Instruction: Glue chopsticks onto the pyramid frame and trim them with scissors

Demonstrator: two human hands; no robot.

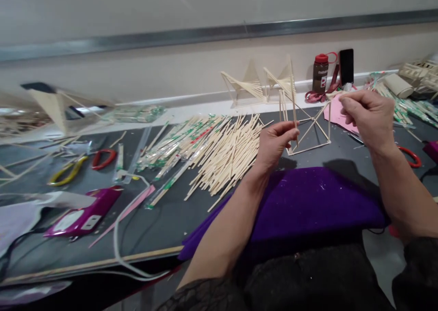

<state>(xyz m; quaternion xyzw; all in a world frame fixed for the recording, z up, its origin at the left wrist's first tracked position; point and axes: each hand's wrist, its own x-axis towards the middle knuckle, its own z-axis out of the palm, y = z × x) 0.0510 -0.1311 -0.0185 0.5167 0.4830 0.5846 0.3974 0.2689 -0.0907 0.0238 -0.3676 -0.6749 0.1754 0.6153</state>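
Between the hands stands a stick frame (313,119) with crossing thin wooden sticks, its base on the dark table. My left hand (278,142) pinches an upright wooden stick (293,96) at the frame's left side. Raised at the frame's right, my right hand (366,115) is closed, thumb against the fingers; what it pinches, if anything, is too small to name. A large pile of loose wooden sticks (229,158) lies left of my left hand. Purple cloth (318,199) covers the table edge below the hands.
Two stick models (248,90) stand by the wall, near a bottle (320,74) and a phone (346,67). Wrapped sticks (185,140), yellow-handled pliers (70,172), a red-handled tool (103,159), a magenta power box (84,213) and a white cable (118,238) lie left.
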